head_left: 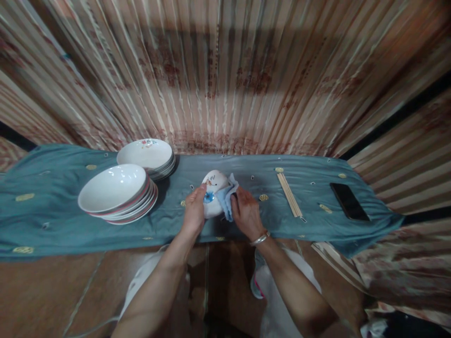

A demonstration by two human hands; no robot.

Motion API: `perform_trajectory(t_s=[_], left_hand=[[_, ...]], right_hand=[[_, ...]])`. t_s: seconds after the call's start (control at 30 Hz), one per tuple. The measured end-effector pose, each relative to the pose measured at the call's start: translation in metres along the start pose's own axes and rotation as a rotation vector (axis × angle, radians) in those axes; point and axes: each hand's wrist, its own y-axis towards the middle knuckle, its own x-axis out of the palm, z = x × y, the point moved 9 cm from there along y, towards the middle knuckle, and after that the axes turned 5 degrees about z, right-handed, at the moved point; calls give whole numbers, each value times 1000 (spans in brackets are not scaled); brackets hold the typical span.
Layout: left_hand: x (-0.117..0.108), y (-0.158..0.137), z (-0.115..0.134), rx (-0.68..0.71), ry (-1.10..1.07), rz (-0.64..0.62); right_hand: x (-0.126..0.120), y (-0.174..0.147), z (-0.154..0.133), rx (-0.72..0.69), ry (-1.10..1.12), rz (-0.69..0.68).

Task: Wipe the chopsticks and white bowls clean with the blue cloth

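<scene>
My left hand (pixel 195 206) grips the left edge of a small white bowl (pixel 214 180) with a blue flower and dark figures painted on it. The bowl is held tilted just above the cloth-covered table, near the middle. A light blue cloth (pixel 227 199) is bunched in my right hand (pixel 246 210) and pressed against the bowl's right side. The fingers of that hand are wrapped round the cloth, with a bracelet at the wrist. Part of the bowl is hidden behind the cloth and the hands.
To the left stand a stack of white bowls (pixel 114 188) with red rims and, behind it, a stack of white dishes (pixel 144 155). Several chopsticks (pixel 289 195) lie right of my hands, then a black phone (pixel 349 202). A curtain (pixel 218 75) hangs behind the green tablecloth (pixel 253 225).
</scene>
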Motion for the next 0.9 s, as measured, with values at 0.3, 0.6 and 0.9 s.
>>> perform_trajectory(t_s=[0.3, 0.6, 0.9], left_hand=[[-2, 0, 9, -37, -81, 35], [-25, 14, 10, -60, -138, 106], [-21, 4, 17, -53, -9, 32]], right_hand=[[0, -12, -29, -46, 117, 64], [-10, -18, -50, -235, 207, 67], [6, -31, -68, -299, 140, -98]])
